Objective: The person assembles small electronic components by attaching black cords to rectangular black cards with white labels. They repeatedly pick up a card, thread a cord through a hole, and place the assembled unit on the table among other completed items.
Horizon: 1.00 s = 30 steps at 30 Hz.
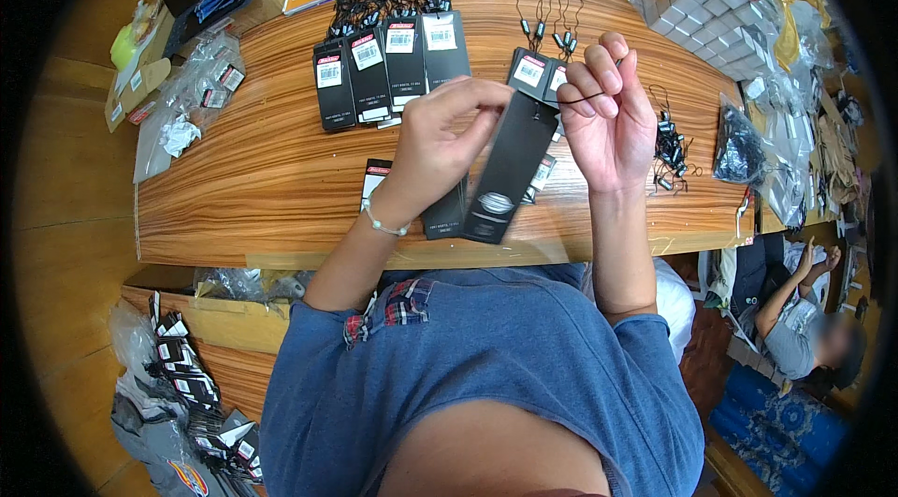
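Note:
My left hand (447,137) pinches the upper end of a long black hang tag (510,170), which hangs tilted over the table's near edge and is slightly blurred. From the tag's top a thin black string (572,102) runs to my right hand (608,118). There the fingertips are pressed together on the string, raised to the right of the tag. Behind it lie smaller black tags with white labels (529,72), their looped strings pointing away from me. Another dark tag (443,215) shows partly below my left hand.
Rows of black tags (334,95) lie at the back left. Loose black strings with small toggles (670,151) sit at right, beside a plastic bag of strings (739,142). Small white boxes (697,15) fill a bag at the far right. Another person (795,338) sits at right.

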Available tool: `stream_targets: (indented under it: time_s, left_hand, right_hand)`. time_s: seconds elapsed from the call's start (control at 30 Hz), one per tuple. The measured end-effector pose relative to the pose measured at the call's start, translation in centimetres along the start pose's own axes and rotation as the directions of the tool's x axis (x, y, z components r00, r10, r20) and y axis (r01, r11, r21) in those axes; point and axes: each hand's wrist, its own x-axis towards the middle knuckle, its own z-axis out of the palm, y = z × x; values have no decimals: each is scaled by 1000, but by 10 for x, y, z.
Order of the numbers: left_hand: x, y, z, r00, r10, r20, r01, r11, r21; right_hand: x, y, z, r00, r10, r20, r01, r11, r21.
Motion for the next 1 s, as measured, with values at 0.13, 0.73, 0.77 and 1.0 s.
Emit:
stream_targets:
  time_s: [0.13,0.73,0.77,1.0]
  left_hand:
    - [3,3,-3,971,-217,103,238,926,-292]
    - [8,15,-11,977,-152,146,137,984,111]
    - [9,16,-10,992,-68,109,52,988,148]
    - [13,26,-17,967,239,89,-252,840,480]
  right_hand:
    - [-1,1,2,1000,-3,-31,0,994,-110]
    - [-4,-9,6,984,-114,-135,59,933,-355]
    - [-3,-10,6,979,-142,-147,76,919,-386]
    - [-10,-12,20,983,-112,-144,-84,422,-902]
